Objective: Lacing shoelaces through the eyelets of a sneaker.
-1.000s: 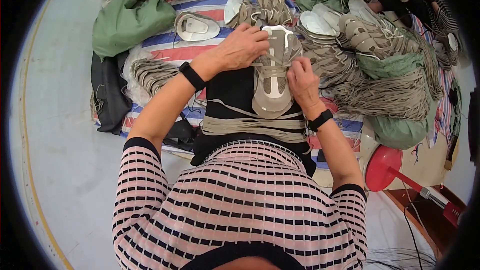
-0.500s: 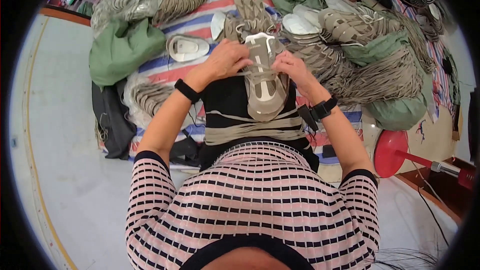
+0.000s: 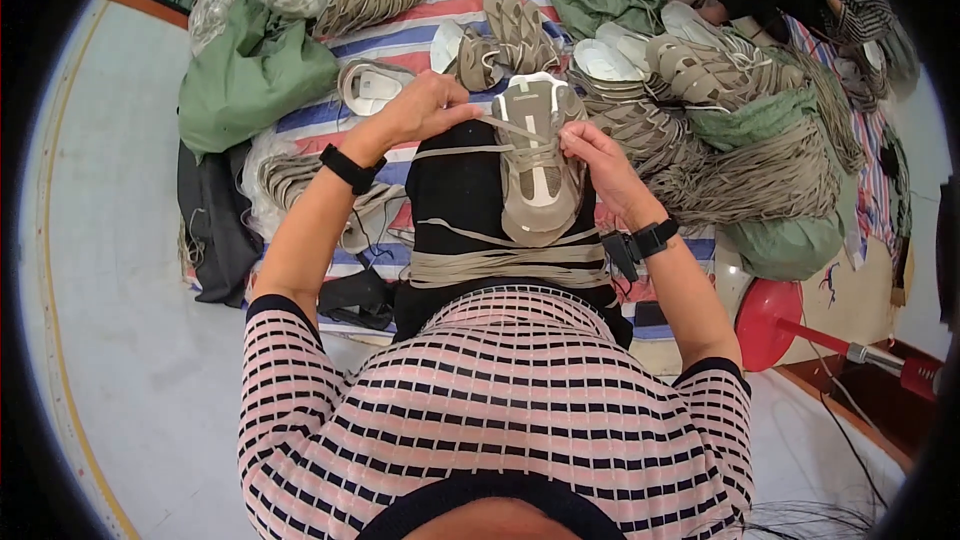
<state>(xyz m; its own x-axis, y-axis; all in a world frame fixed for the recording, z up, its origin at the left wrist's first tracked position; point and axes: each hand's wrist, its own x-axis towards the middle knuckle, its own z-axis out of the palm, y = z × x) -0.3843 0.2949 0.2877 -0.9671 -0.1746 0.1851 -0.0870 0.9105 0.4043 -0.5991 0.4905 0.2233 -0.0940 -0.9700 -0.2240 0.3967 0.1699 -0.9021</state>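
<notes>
A grey-beige shoe upper [image 3: 533, 119] with white trim lies on my black-clad lap, its toe toward me. My left hand [image 3: 424, 108] is closed in a pinch on a flat beige shoelace [image 3: 508, 126], which stretches taut to the lacing. Another length of lace runs left from the shoe across my thigh. At the upper's right edge, my right hand [image 3: 598, 158] has its thumb and forefinger pressed together by the eyelets; what they pinch is too small to make out. Several loose laces [image 3: 505, 268] lie across my lap near my waist.
Stacked shoe uppers [image 3: 700, 70] and a thick bundle of laces [image 3: 765, 165] lie at the right. A green sack [image 3: 255, 75] and a single upper [image 3: 372, 88] are at the left, on a striped sheet [image 3: 425, 35]. A red round base [image 3: 768, 325] stands right. Another person sits far right.
My left hand has moved left, away from the shoe, drawing the lace out straight. My right hand has shifted slightly down and right along the shoe's edge.
</notes>
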